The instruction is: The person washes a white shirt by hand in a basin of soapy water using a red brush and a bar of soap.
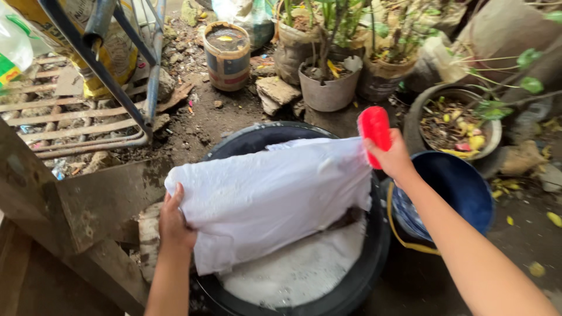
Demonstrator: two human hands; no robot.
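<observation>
**White cloth stretched over a soapy basin, brush at its far edge**

The black basin [374, 257] sits on dirt ground, hemmed in closely. A blue bucket [462, 193] with a yellow handle touches its right side, a wooden plank [99, 205] leans in at its left, and potted plants [331, 82] crowd the ground just beyond its far rim. A blue metal frame [117, 76] stands further left, well apart. The only open room lies on the bare dirt between the frame and the basin's far-left rim, and in the dark ground at the lower right.

The white cloth [275, 199] lies spread across a board [345, 217] that slants out of the suds, covering most of the basin's mouth. It is wet, wrinkled and bunched at the left end, with its lower edge hanging toward white foam [298, 272] that fills the near part of the basin.

The left hand [174, 225] presses on the cloth's left end, its grip closed around the bunched fabric. The right hand [393, 157] has its grip wrapped tight around a red scrub brush [374, 127], held at the cloth's upper right corner, over the basin's far rim.
</observation>
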